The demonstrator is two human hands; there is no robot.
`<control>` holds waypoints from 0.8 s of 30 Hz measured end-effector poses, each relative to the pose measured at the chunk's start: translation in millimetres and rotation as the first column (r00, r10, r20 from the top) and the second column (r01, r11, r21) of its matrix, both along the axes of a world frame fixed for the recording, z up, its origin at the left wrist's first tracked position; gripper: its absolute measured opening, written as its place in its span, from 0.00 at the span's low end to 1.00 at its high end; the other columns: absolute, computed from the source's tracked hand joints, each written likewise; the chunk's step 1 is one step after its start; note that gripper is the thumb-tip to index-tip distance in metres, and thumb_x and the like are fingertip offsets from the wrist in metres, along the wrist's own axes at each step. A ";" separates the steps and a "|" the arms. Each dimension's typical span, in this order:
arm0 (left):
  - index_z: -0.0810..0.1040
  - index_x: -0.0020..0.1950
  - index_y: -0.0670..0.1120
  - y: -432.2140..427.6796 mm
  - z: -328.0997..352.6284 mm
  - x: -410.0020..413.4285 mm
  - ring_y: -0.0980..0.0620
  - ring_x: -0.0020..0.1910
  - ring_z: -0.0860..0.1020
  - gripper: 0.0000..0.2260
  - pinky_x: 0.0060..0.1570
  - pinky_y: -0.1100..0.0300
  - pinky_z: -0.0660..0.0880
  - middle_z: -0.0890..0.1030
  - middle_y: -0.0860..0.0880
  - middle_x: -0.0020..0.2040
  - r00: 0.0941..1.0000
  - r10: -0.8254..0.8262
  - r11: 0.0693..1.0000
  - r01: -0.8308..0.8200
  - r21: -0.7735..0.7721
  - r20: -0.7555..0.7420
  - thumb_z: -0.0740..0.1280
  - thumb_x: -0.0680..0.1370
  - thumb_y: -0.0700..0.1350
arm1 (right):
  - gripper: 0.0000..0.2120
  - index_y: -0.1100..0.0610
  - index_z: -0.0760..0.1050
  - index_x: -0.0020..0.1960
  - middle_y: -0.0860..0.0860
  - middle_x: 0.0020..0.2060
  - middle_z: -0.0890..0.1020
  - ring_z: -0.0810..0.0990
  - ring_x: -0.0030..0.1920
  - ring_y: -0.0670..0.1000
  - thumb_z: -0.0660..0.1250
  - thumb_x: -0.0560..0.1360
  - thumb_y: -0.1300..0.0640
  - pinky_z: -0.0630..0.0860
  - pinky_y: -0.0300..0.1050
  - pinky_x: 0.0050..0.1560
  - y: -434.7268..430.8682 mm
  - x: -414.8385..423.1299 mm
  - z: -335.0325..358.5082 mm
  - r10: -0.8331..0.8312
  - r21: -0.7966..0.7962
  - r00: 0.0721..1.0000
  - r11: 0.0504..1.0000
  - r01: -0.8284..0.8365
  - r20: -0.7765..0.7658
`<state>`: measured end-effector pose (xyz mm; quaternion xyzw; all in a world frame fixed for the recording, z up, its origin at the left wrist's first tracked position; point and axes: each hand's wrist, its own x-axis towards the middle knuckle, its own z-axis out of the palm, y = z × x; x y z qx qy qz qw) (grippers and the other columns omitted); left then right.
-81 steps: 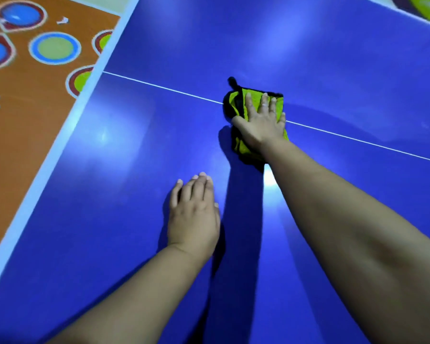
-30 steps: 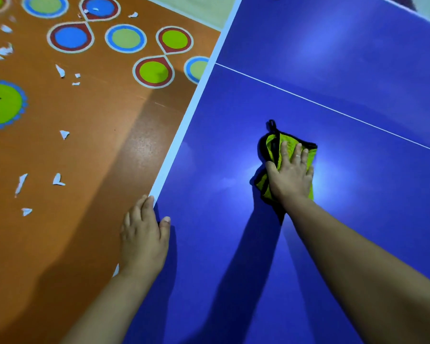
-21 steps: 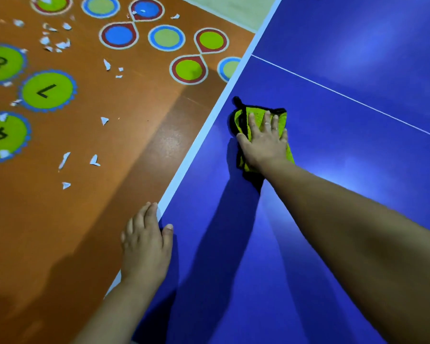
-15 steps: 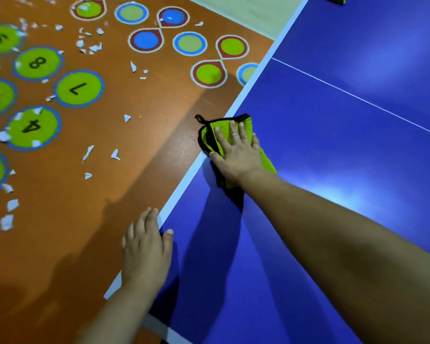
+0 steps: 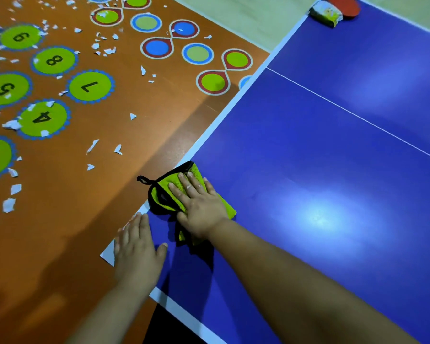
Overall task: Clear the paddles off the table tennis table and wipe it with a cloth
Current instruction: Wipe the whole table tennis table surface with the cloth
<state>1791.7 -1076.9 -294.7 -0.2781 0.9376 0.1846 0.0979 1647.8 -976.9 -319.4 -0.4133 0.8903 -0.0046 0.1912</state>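
Head view: the blue desk (image 5: 333,170) fills the right half and lower middle of the frame, its near corner at lower centre. A thin white centre line (image 5: 358,117) runs across it from upper middle to the right edge, and a white border (image 5: 216,125) marks its left edge.

The right hand (image 5: 199,207) lies flat on a green cloth (image 5: 164,194) with black trim, fingers straight and close together, palm pressing down. The cloth sits at the desk's left edge, just left of centre in the frame. Its far part overhangs the border, and a small black loop (image 5: 142,180) sticks out over the floor.

The left hand (image 5: 137,254) rests open on the desk's near corner, just below and left of the cloth. Its fingers are straight and reach over the white border, its thumb is spread toward the right hand, and it holds nothing.

At the upper right, on the desk's far corner, lies a red paddle (image 5: 345,6), partly cut off by the frame. A pale, blurred object (image 5: 327,13) touches its left side; what it is cannot be made out.

The left half of the frame shows an orange floor (image 5: 159,115) with green numbered circles (image 5: 90,86), ringed blue and green dots (image 5: 157,47), and scattered white paper scraps (image 5: 9,204).
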 end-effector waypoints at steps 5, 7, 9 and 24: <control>0.43 0.77 0.46 13.5 2.9 -10.2 0.53 0.76 0.39 0.35 0.71 0.55 0.34 0.42 0.49 0.78 0.982 -0.168 0.985 0.169 -0.014 0.083 0.58 0.79 0.57 | 0.34 0.43 0.44 0.79 0.47 0.78 0.42 0.37 0.77 0.48 0.56 0.77 0.46 0.38 0.52 0.76 36.1 -26.4 0.0 -0.172 -0.073 0.985 0.982 0.172 0.007; 0.41 0.77 0.47 19.8 3.3 -11.9 0.54 0.75 0.38 0.35 0.71 0.54 0.34 0.40 0.50 0.77 0.968 -0.208 0.976 0.214 -0.032 0.142 0.56 0.79 0.58 | 0.34 0.44 0.45 0.79 0.48 0.78 0.42 0.38 0.77 0.49 0.57 0.77 0.47 0.39 0.52 0.76 56.8 -45.6 1.6 -0.262 -0.079 0.965 0.962 0.261 -0.008; 0.39 0.77 0.47 22.9 2.2 -11.5 0.54 0.75 0.38 0.36 0.71 0.54 0.35 0.38 0.50 0.77 0.956 -0.224 0.972 0.233 -0.029 0.191 0.56 0.79 0.59 | 0.34 0.44 0.46 0.79 0.48 0.78 0.44 0.40 0.78 0.49 0.58 0.77 0.47 0.41 0.52 0.76 80.2 -66.4 2.8 -0.362 -0.088 0.932 0.929 0.358 -0.025; 0.40 0.77 0.46 22.6 0.4 -8.0 0.52 0.76 0.40 0.38 0.72 0.54 0.39 0.41 0.49 0.78 0.961 -0.224 0.973 0.230 -0.018 0.162 0.59 0.78 0.59 | 0.33 0.46 0.47 0.79 0.50 0.79 0.46 0.41 0.78 0.50 0.57 0.78 0.50 0.43 0.53 0.76 198.1 -36.8 5.9 -0.865 -0.094 0.500 0.502 0.860 -0.045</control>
